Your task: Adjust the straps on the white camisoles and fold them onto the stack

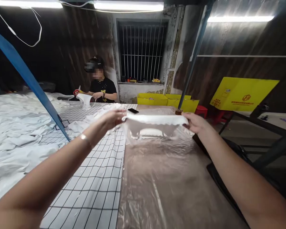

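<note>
A white cloth garment (154, 119) with a wavy edge is stretched sideways between my two hands, above the far part of the table. My left hand (114, 118) grips its left end, fingers closed on the edge. At the other end, my right hand (194, 122) pinches the right corner. Below the held garment, more white folded cloth (150, 132) lies on clear plastic film (143, 168) that covers the brown table surface. Its exact shape is partly hidden and blurred.
A large heap of white garments (11, 117) covers the left of the checked tablecloth (92, 178). A phone (133, 111) lies beyond my left hand. Across the table a person (102, 84) holds scissors (76, 92) and white cloth. Blue posts (35, 86) flank the table; yellow boxes (152, 99) stand behind.
</note>
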Available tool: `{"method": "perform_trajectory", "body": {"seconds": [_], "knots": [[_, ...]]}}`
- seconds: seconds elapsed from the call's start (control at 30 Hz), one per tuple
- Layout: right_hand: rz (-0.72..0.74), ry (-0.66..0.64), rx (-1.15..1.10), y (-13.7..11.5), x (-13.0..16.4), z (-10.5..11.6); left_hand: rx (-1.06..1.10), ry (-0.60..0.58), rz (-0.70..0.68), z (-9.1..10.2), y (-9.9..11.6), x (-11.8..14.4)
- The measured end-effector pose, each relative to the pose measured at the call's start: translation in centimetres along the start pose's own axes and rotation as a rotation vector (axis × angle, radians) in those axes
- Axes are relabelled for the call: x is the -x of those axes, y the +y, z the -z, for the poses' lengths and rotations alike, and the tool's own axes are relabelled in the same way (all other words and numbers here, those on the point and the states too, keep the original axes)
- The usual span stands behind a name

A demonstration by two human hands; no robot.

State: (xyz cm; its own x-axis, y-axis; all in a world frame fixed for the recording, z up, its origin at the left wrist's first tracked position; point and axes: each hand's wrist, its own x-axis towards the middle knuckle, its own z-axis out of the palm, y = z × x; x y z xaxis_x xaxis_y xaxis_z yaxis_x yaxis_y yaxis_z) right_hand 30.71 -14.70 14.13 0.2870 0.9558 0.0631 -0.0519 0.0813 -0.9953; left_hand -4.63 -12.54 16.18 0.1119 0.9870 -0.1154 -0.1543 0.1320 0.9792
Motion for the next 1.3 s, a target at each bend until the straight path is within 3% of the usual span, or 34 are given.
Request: {"method": "perform_trajectory", "body": {"seconds": [0.07, 0.13, 0.2, 0.3, 0.43, 0.57, 0.7, 0.8, 0.87, 0.93, 1.03, 1.13, 1.3], "knots": [[-0.036, 0.065, -0.014, -2.3, -4.3, -1.3, 0.035, -0.001, -0.137, -1.0, 2.8, -4.7], [-0.073, 0.079, 0.001, -3.1, -7.4, -2.1, 0.038, 0.015, -0.170, -1.9, 3.9, -8.4], [-0.103, 0.061, 0.039, -1.8, -9.4, -2.5, -0.007, 0.053, -0.126, -2.4, 3.0, -11.3], [-0.201, 0.048, 0.122, 3.3, -10.5, -2.5, -0.098, 0.098, -0.028, -2.4, -1.8, -14.1], [-0.330, 0.048, 0.257, 10.9, -9.8, -1.6, -0.255, 0.102, 0.128, -1.5, -9.8, -15.4], [-0.292, 0.067, 0.380, 14.0, -9.6, -0.3, -0.449, 0.097, 0.154, -0.4, -13.6, -15.9], [-0.166, 0.127, 0.582, 14.3, -10.5, 0.5, -0.709, 0.132, 0.061, -0.2, -14.2, -16.6], [-0.010, 0.137, 0.730, 15.0, -10.6, -0.2, -0.914, 0.156, -0.109, -1.0, -14.6, -16.6], [0.189, 0.018, 0.921, 15.7, -10.6, -1.4, -1.093, 0.073, -0.279, -1.8, -15.1, -16.8], [0.341, -0.165, 1.160, 16.3, -11.1, -2.6, -1.315, -0.112, -0.384, -2.3, -15.7, -17.5], [0.232, -0.319, 1.370, 16.6, -12.9, -3.9, -1.500, -0.287, -0.284, -2.3, -16.0, -19.7], [0.074, -0.325, 1.369, 16.6, -15.3, -4.3, -1.462, -0.286, -0.145, -1.8, -15.8, -22.0], [0.082, -0.279, 1.261, 16.5, -16.2, -4.6, -1.449, -0.199, -0.065, -2.6, -15.2, -22.0]]}}
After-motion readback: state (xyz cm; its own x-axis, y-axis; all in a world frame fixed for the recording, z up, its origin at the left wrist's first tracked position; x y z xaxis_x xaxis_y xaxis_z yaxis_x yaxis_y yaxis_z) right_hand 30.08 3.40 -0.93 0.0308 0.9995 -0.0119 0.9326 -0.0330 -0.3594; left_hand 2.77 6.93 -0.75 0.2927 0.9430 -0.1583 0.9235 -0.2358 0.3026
